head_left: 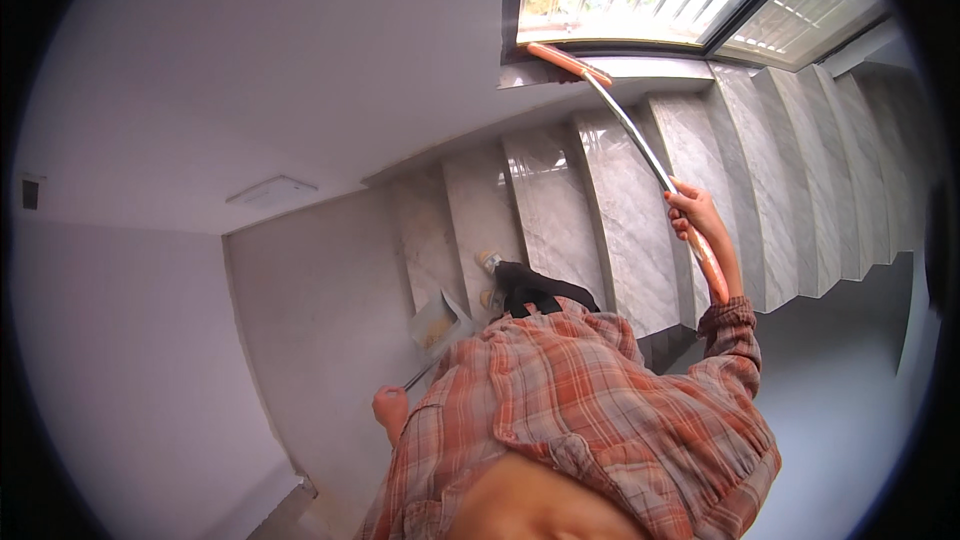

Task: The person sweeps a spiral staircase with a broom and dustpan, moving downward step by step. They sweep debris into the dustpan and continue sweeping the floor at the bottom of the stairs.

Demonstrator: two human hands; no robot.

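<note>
My right hand (694, 210), out to the right, is closed around the pole of a broom (640, 140). The broom's orange grip runs back below that hand, along the forearm. Its orange head rests at or just over the window sill (655, 68), by the sill's left end; exact contact cannot be told. Low on the left, my left hand (391, 408) is closed on the thin handle of a dustpan (432, 324). The light grey pan hangs beside my legs, with some yellowish debris inside. A plaid sleeve covers my right forearm.
Grey marble-look stairs (545, 190) run across under me, with several steps to the right. A dark-framed window (620, 0) with bars outside is at the top. White wall (300, 60) fills the left, and my feet (489, 261) stand on the steps.
</note>
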